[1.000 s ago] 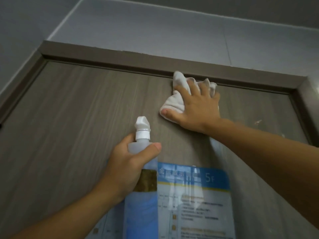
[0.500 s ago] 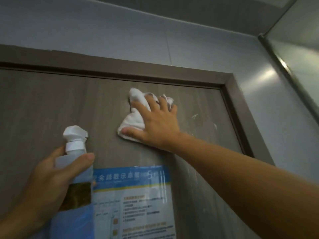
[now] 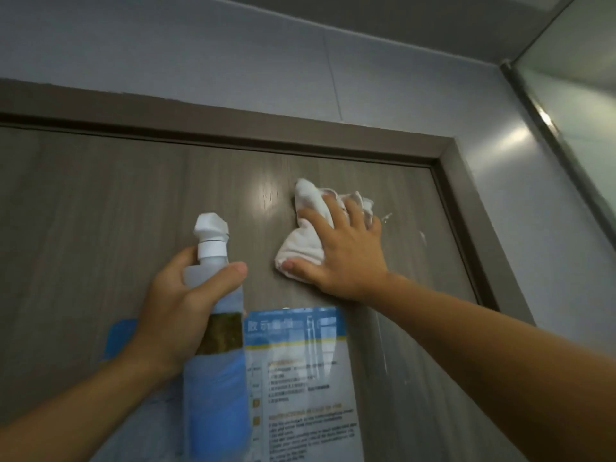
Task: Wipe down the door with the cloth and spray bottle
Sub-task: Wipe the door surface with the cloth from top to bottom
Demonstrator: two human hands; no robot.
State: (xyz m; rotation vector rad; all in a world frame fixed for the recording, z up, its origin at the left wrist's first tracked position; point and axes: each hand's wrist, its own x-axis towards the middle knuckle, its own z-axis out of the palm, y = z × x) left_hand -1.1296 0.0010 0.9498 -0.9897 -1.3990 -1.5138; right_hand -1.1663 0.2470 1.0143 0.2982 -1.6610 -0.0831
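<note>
Right fingers [image 3: 336, 211]: spread wide and straight, laid flat over the cloth, pressing it against the door.
Right hand [image 3: 346, 258]: palm toward the door, thumb at the lower edge of the cloth; bare forearm runs off to the lower right.
Cloth [image 3: 308, 235]: white, soft, bunched into a crumpled wad; folds stick out above and to the left of the fingers. Sits on the upper right part of the door, near the top corner of the frame.
Left fingers [image 3: 218, 278]: curled round the spray bottle just below its neck, thumb across the near side.
Left hand [image 3: 173, 305]: holds the spray bottle upright, just in front of the door, left of the cloth and apart from it.
Spray bottle [image 3: 216, 368]: translucent plastic body, white ribbed collar and white angular nozzle head; dark brown-green label band at mid-height. Content: looks bluish through the wall in the lower part; liquid level cannot be told.
Door [image 3: 100, 201]: grey-brown wood-grain laminate, smooth, with a glossy light patch left of the cloth; small white flecks right of the cloth.
Door frame [image 3: 466, 201]: plain darker brown, flat profile, mitred corner.
Notice [image 3: 300, 361]: glossy sheet, blue header, fine print not legible; flat on the door below the hands.
Wall [image 3: 233, 61]: pale grey, smooth panels.
</note>
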